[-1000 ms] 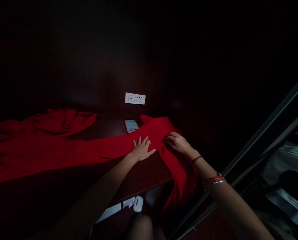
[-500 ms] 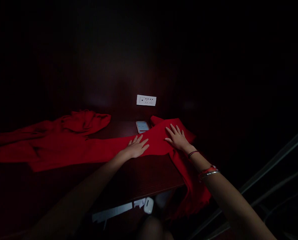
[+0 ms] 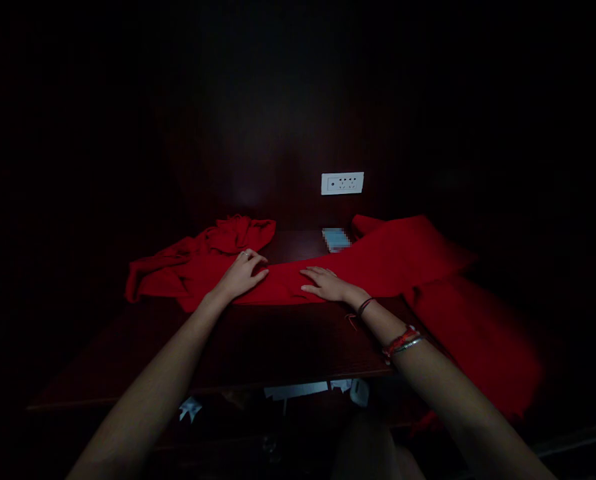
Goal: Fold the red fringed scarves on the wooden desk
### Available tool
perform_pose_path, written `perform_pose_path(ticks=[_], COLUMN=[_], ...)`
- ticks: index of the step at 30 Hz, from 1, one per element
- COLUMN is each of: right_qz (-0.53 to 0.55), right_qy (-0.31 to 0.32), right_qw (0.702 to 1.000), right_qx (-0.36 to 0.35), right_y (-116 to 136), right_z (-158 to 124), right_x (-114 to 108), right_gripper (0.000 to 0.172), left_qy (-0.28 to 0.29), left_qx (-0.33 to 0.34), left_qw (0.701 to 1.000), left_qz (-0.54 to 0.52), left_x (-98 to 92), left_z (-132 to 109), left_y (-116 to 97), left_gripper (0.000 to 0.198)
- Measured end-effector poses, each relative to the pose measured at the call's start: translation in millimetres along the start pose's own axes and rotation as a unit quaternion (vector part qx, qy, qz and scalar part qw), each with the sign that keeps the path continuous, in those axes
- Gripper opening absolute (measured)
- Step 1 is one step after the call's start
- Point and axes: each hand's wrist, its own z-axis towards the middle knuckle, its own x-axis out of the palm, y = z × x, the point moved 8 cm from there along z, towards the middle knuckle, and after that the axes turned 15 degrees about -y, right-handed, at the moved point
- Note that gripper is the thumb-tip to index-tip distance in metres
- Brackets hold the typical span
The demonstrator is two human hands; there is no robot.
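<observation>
One red cloth [image 3: 388, 257] laid lengthwise across dark desk [image 3: 298, 340]

Left hand [image 3: 241, 275]: on the cloth, left of middle, back up. Grip loosely spread, thumb apart from index finger; other fingertips partly hidden. Ring on one finger. Right hand [image 3: 323, 283]: on the cloth, just right of the left one, fingers pointing left. Grip spread too, thumb apart from fingers, small fold by the thumb. Two bands and a silver bangle [image 3: 411, 344] on the right arm.

Cloth: bunched at left, flatter in the middle, wide at right, one part hanging past the desk's right end; low edge blurred. Pixelated bluish item [image 3: 336, 239] on desk, at the cloth's back edge. White socket panel [image 3: 343, 183] on wall above. Under desktop: pale strip [image 3: 298, 390], small white case [image 3: 359, 393]. Rest too dark.
</observation>
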Motion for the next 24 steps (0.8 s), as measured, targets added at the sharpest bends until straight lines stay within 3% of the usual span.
perform_pose_path(ticks=[2, 5, 7, 10, 13, 15, 18, 21, 24], right_qz=[0.014, 0.054, 0.08, 0.093, 0.065, 0.042, -0.003, -0.063, -0.091], right_qy=[-0.025, -0.094, -0.113, -0.062, 0.013, 0.028, 0.008, -0.03, -0.071], right_qw=[1.0, 0.993, 0.989, 0.992, 0.995, 0.994, 0.993, 0.992, 0.989], right_qx=[-0.009, -0.041, -0.048, -0.055, -0.073, -0.093, -0.115, -0.109, -0.087], right_y=[0, 4, 5, 8, 12, 16, 24, 28, 27], right_z=[-1, -5, -9, -15, -21, -23, -22, -19, -15], right_x=[-4, -29, -45, -49, -39, -35, -35, -37, -44], right_gripper=[0.054, 0.044, 0.037, 0.032, 0.036, 0.042, 0.038, 0.018, 0.014], left_qy=[0.071, 0.157, 0.17, 0.183, 0.172, 0.153, 0.122, 0.082, 0.038], left_qx=[0.067, 0.121, 0.113, 0.093, 0.092, 0.103, 0.117, 0.12, 0.116], left_qw=[0.994, 0.979, 0.978, 0.978, 0.981, 0.983, 0.985, 0.989, 0.993], left_qz=[-0.047, -0.055, -0.036, -0.029, -0.016, 0.001, 0.023, 0.021, -0.005], left_x=[-0.1, 6.0, 10.1, 14.7, 11.5, 6.8, 1.4, -3.6, -10.2], left_z=[-2, -11, -14, -15, -13, -10, -6, -2, 0], left_y=[-30, -60, -63, -57, -49, -46, -45, -46, -49], left_gripper=[0.034, 0.035, 0.033, 0.037, 0.035, 0.029, 0.02, 0.025, 0.024])
